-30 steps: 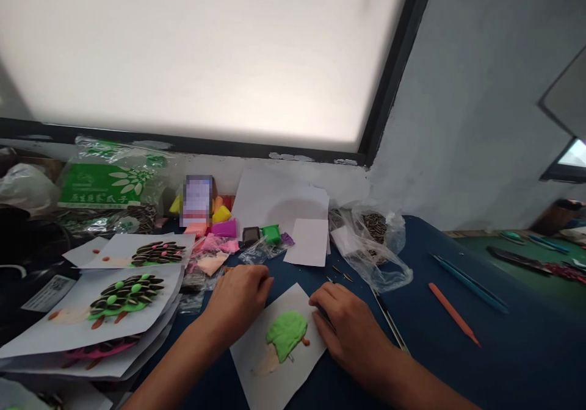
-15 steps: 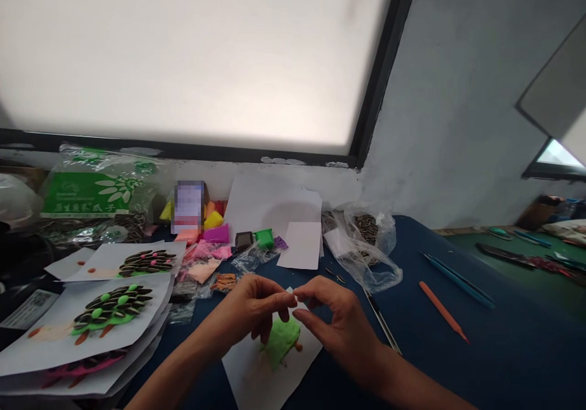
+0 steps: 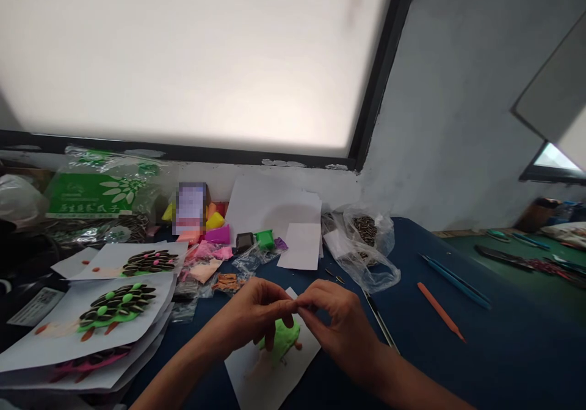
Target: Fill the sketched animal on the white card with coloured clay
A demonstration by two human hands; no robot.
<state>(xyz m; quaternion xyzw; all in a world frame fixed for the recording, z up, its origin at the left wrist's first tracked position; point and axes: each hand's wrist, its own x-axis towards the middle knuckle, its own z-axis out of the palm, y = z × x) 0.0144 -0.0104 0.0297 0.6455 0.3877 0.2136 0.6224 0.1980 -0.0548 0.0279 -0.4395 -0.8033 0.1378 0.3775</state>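
My left hand [image 3: 257,311] and my right hand [image 3: 337,320] meet fingertip to fingertip above a white sheet of paper [image 3: 259,385]. Both pinch with thumb and forefinger; anything between the tips is too small or hidden to make out. Beneath them on the sheet lies a flat bright green clay shape [image 3: 286,338], partly covered by my left fingers. A small brown clay piece [image 3: 298,345] sticks out at its right edge, and a pale clay patch [image 3: 260,364] shows at its lower left.
Finished seed-and-clay pictures [image 3: 137,324] are stacked at left. Coloured clay packets [image 3: 217,235] lie behind my hands, with a bag of sunflower seeds [image 3: 366,230] to their right. Tweezers [image 3: 381,321], an orange tool [image 3: 441,312] and a blue tool [image 3: 458,283] rest at right.
My right thumb and forefinger have closed into a pinch and now touch the left fingertips. The view has shifted slightly.
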